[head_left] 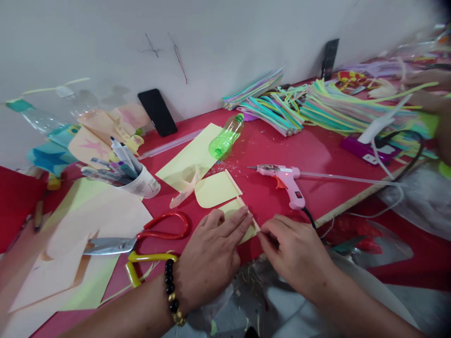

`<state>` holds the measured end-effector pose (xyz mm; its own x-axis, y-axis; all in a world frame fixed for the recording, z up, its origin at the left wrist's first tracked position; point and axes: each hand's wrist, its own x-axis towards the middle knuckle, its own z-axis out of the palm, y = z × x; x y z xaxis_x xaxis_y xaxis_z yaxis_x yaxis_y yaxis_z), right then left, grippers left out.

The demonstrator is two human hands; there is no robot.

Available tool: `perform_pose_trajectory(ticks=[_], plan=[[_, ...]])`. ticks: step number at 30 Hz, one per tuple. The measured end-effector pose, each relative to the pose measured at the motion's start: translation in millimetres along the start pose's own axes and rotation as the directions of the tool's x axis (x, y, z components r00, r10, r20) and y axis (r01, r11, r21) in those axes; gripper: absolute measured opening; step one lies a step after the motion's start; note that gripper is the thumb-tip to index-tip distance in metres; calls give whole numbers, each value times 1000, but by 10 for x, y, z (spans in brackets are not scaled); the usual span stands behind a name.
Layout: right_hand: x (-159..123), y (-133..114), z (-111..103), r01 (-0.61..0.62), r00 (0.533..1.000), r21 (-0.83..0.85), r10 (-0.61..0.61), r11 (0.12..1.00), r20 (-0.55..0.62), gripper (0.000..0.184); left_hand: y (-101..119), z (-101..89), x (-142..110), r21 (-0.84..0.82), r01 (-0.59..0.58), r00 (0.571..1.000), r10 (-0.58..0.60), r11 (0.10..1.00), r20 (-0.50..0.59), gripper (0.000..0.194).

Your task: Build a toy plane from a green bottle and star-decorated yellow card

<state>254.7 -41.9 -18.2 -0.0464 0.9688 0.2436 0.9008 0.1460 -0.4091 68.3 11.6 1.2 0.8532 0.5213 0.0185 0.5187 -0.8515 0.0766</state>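
bare forearms reach in from the bottom of the view. the left hand (pixel 211 256), with a black-and-gold bead bracelet (pixel 170 286) at its wrist, lies nearly flat, fingers a little spread, pressing on a pale yellow paper cut-out (pixel 235 210). the right hand (pixel 294 253) comes in from the other side, its fingertips (pixel 269 237) pinched on the end of a thin pale strip (pixel 243 199). that strip runs along the cut-out's edge and on beside a rounded pale yellow cut-out (pixel 214 190), both on a red worktop (pixel 268 150).

just right of them lies a pink glue gun (pixel 283 180) with a long glue stick (pixel 345 178) in its back. left of the left hand are red-handled scissors (pixel 165 225) and a yellow handled tool (pixel 136 267). farther up stand a green plastic bottle (pixel 225 136) lying on a yellow sheet (pixel 188 157), a white cup of pens (pixel 141 180) and a black phone (pixel 157 112) against the wall. bundles of striped straws (pixel 278 112) fill the back right, near another person's blurred hand (pixel 431 108).
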Motion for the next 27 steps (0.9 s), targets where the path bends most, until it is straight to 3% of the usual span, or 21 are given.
perform_pose_trajectory(ticks=[27], plan=[[-20,-17,22,25,999,-23,-26,999,-40,16,-4,15,-26,-37,30,1000,-30,999,4,58]])
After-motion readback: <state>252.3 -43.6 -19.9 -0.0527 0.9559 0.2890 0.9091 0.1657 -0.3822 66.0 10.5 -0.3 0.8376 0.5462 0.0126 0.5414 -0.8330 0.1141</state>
